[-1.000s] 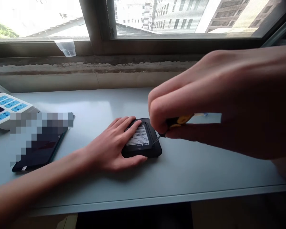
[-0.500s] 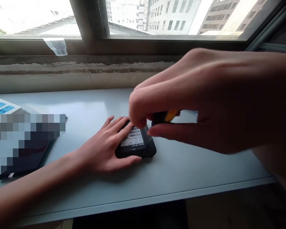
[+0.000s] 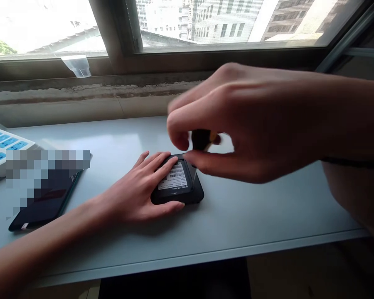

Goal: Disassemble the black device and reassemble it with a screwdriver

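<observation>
Figure: two bare hands at a black rounded-square electronic device [image 3: 177,196], lying label-up on a pale grey-blue desk top [image 3: 252,211], just below the centre of the view and beneath the window ledge [image 3: 81,93]. Taking the device as the hub, the left hand [image 3: 134,199] lay at 8 o'clock, spread palm-down across it, with the fingers fanned over its upper edge and the thumb along its lower edge, so that it was pinned to the surface and not lifted. The right hand [image 3: 252,120] came in from 2 o'clock, its fingers and thumb closed in a tight pinch around the black-and-yellow handle of a small screwdriver [image 3: 202,139]. Compared with the frame one second earlier, the tool had swung from lying low and nearly level to a steeper angle, its handle now foreshortened, and the right hand had shifted over the device's 1 o'clock corner. The thin shaft [image 3: 193,169] ran down towards that corner; whether its tip touched the device could not be told, as the fingers partly hid it. A white barcode label [image 3: 175,177] remained uncovered on the device's face. Well apart at 9 o'clock lay a black smartphone [image 3: 43,207], partly pixelated, and beyond it a white power strip [image 3: 6,149] with blue sockets.
</observation>
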Demonstrator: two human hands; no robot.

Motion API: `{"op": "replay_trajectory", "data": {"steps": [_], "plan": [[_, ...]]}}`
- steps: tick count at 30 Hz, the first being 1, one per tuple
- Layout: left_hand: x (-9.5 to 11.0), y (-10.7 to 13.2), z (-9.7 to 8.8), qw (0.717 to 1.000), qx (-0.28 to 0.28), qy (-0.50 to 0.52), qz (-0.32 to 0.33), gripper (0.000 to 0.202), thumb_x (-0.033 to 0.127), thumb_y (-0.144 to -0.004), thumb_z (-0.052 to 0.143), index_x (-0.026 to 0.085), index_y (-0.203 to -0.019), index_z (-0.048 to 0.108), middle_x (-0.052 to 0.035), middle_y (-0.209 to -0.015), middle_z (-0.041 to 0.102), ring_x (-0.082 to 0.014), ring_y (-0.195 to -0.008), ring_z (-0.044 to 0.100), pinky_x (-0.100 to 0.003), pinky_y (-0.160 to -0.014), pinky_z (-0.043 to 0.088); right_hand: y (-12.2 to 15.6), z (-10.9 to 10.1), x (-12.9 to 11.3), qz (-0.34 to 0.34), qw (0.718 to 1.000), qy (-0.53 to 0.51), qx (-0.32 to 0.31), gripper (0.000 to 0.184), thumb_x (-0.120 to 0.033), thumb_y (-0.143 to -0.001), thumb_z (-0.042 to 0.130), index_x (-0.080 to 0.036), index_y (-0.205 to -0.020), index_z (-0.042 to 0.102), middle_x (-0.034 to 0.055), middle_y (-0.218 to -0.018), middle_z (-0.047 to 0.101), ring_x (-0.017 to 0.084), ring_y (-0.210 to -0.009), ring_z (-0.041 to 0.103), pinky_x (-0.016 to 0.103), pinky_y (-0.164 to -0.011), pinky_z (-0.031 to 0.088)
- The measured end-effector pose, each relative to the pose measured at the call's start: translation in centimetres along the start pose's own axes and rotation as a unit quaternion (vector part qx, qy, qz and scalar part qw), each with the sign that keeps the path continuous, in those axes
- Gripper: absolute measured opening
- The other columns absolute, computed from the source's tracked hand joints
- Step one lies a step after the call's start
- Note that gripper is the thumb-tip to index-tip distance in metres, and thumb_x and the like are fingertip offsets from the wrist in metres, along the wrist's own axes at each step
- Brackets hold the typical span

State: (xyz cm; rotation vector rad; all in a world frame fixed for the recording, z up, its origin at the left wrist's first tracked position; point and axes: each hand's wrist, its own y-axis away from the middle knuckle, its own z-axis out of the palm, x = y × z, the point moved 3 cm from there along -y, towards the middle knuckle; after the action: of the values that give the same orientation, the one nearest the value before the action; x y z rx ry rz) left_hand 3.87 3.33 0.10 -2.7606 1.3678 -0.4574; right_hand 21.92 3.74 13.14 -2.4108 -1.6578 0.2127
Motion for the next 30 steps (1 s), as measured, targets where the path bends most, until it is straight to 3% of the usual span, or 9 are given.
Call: {"op": "replay_trajectory", "data": {"steps": [3,7,10,12,16,18,22,27,30], "plan": [[-0.1,0.1,0.0,1.000,0.005,-0.004,-0.003,0.088,0.071,-0.094,0.051,0.011,-0.156,0.038,-0.0261,-0.161,0.038,-0.0427,-0.149,0.036,-0.069,-0.125,0.018,-0.1,0.3,0.4,-0.011,1.000,-0.016,-0.014,0.004,-0.017,-0.082,0.068,-0.019,-0.079,0.067,-0.0011,-0.078,0.064,0.007,-0.063,0.045,0.025,-0.058,0.032],[0.1,0.1,0.0,1.000,0.002,0.006,-0.002,0.083,0.068,-0.095,0.053,0.013,-0.155,0.040,-0.0252,-0.155,0.045,-0.0430,-0.144,0.042,-0.070,-0.123,0.022,-0.1,0.1,0.6,-0.028,0.999,-0.039,0.022,0.023,-0.028,-0.091,0.060,-0.020,-0.070,0.066,-0.0062,-0.055,0.052,0.005,-0.049,0.036,0.025,-0.061,0.037],[0.1,0.1,-0.1,1.000,-0.002,0.001,-0.014,0.087,0.068,-0.093,0.056,0.013,-0.157,0.038,-0.0250,-0.160,0.040,-0.0464,-0.149,0.035,-0.073,-0.122,0.020,-0.1,0.1,0.6,-0.025,0.995,-0.092,-0.009,0.006,-0.018,-0.083,0.063,-0.021,-0.085,0.068,-0.0055,-0.073,0.065,0.005,-0.058,0.050,0.023,-0.063,0.041],[0.1,0.1,0.0,1.000,-0.005,-0.001,-0.016,0.087,0.068,-0.093,0.056,0.012,-0.158,0.038,-0.0246,-0.164,0.033,-0.0466,-0.152,0.029,-0.072,-0.123,0.019,-0.1,0.1,0.4,-0.020,0.993,-0.112,-0.033,0.016,-0.014,-0.081,0.063,-0.021,-0.095,0.068,-0.0042,-0.084,0.069,0.006,-0.066,0.056,0.022,-0.061,0.042],[0.1,0.2,0.0,1.000,-0.007,0.002,-0.010,0.086,0.069,-0.094,0.053,0.011,-0.156,0.039,-0.0252,-0.163,0.035,-0.0423,-0.154,0.027,-0.069,-0.125,0.018,-0.2,0.2,0.2,0.008,0.999,-0.052,-0.006,0.017,-0.020,-0.089,0.057,-0.022,-0.073,0.062,-0.0059,-0.053,0.050,0.007,-0.048,0.034,0.026,-0.053,0.031],[0.1,0.2,-0.1,1.000,-0.010,0.003,-0.011,0.087,0.070,-0.094,0.053,0.011,-0.157,0.037,-0.0257,-0.163,0.035,-0.0419,-0.155,0.027,-0.069,-0.125,0.017,-0.2,0.4,0.1,-0.003,0.999,-0.042,-0.008,0.017,-0.018,-0.087,0.056,-0.021,-0.070,0.060,-0.0044,-0.056,0.050,0.007,-0.050,0.034,0.027,-0.056,0.032],[0.2,0.1,-0.2,1.000,-0.013,0.008,-0.015,0.089,0.071,-0.093,0.054,0.010,-0.157,0.037,-0.0254,-0.164,0.034,-0.0445,-0.154,0.028,-0.069,-0.125,0.018,0.1,0.4,-0.1,-0.051,0.997,-0.056,-0.021,0.007,-0.017,-0.087,0.060,-0.019,-0.093,0.063,-0.0025,-0.080,0.064,0.006,-0.065,0.050,0.023,-0.060,0.036],[0.3,0.1,-0.3,1.000,0.005,0.018,0.002,0.081,0.069,-0.095,0.051,0.014,-0.154,0.043,-0.0228,-0.159,0.043,-0.0438,-0.149,0.036,-0.068,-0.125,0.020,0.2,0.1,-0.4,-0.029,1.000,0.004,-0.012,0.029,-0.023,-0.093,0.052,-0.019,-0.065,0.052,-0.0037,-0.056,0.044,0.007,-0.052,0.032,0.028,-0.053,0.026],[0.2,0.1,-0.2,1.000,0.005,0.013,-0.001,0.082,0.069,-0.095,0.052,0.015,-0.156,0.039,-0.0218,-0.162,0.038,-0.0426,-0.151,0.033,-0.067,-0.125,0.021,0.2,0.2,-0.6,-0.024,0.998,-0.024,-0.047,0.004,-0.018,-0.084,0.061,-0.021,-0.082,0.061,-0.0017,-0.075,0.058,0.008,-0.064,0.045,0.026,-0.058,0.032]]}}
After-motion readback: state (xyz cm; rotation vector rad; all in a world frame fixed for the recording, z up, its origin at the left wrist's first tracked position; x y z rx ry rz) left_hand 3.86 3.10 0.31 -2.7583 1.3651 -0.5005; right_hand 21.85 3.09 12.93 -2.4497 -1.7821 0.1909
